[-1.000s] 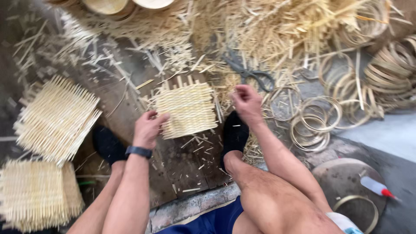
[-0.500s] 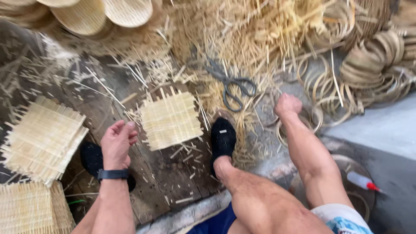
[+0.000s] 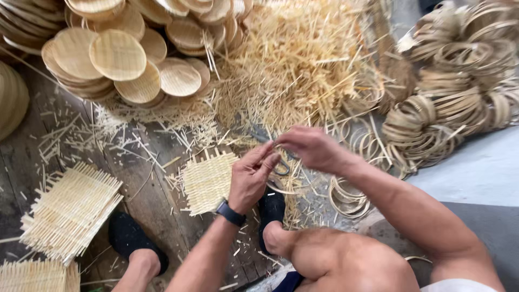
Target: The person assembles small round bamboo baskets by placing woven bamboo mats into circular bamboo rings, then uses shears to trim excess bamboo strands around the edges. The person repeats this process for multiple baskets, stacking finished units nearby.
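Meeting above the woven square mat [image 3: 207, 181], which lies flat on the plank floor [image 3: 157, 216] at seven o'clock of them, the left hand [image 3: 250, 178] and right hand [image 3: 312, 148] jointly pinch a thin bamboo hoop [image 3: 281, 165], fingers closed on its rim to steady it.

Basket-weaving workshop, floor-level: round woven discs [image 3: 116, 54] stacked, square woven mats [image 3: 70, 208] laid out, loose cane strips [image 3: 303, 59] heaped, what appear to be coiled cane hoops [image 3: 448, 92] piled on a plank floor [image 3: 32, 157].
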